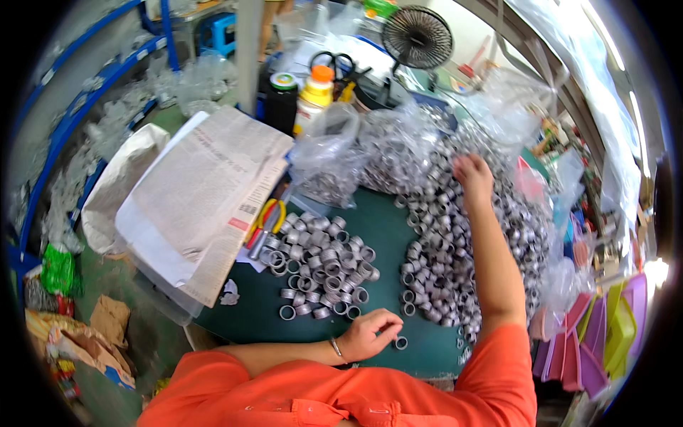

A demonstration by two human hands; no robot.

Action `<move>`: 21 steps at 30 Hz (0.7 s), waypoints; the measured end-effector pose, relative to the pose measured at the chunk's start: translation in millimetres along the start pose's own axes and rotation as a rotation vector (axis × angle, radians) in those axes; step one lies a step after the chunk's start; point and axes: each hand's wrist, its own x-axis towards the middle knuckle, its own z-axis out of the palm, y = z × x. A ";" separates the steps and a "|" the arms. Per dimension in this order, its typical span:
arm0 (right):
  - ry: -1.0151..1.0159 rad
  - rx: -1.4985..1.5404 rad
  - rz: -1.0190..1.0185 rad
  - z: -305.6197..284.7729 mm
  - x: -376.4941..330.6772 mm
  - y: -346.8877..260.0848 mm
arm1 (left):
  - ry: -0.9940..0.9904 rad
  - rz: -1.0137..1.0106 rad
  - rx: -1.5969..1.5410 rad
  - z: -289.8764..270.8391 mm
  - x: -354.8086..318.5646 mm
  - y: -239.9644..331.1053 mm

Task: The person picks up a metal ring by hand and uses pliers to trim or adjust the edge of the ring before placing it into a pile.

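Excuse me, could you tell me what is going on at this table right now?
A person in an orange shirt sits at a green table covered with small metal rings. The right hand reaches out into the big heap of rings on the right side. The left hand rests near the table's front edge, fingers curled beside a single ring. A smaller cluster of rings lies in the middle, with red-and-yellow-handled pliers and a newspaper to its left.
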 end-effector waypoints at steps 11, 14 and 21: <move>-0.749 -0.879 -0.607 -52.3 -250.7 9.4 | -0.049 0.205 0.122 7.4 -9.7 -11.0; -0.709 -1.079 -0.593 -54.0 -286.1 15.7 | -0.065 0.261 0.178 6.8 -11.4 -10.7; -0.664 -0.967 -0.482 -80.0 -326.2 29.8 | -0.282 0.213 0.466 17.2 -15.9 -14.8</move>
